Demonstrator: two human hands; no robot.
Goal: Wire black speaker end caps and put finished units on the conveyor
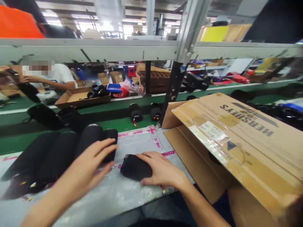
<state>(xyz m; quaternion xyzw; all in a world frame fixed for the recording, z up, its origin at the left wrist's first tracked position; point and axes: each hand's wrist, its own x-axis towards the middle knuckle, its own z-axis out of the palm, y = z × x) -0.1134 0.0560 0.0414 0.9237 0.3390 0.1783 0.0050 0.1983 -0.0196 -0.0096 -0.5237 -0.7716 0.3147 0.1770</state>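
My right hand [161,168] wraps over the end of a short black cylindrical object [134,167], which lies on a clear plastic sheet [113,192] printed in pink. My left hand [87,167] rests with spread fingers against another black cylinder [110,138]. To the left of that hand, several similar black cylinders [47,160] lie side by side, with small coloured wires at their near ends. A large flattened cardboard carton [236,145] printed "HERSHEY'S" leans up at the right of my right forearm.
A green conveyor belt [99,123] runs behind the sheet, with black cylinders [142,113] standing on it. A grey metal shelf beam [94,50] crosses above. Beyond, a co-worker in a white shirt [59,75] works near an open cardboard tray [80,97].
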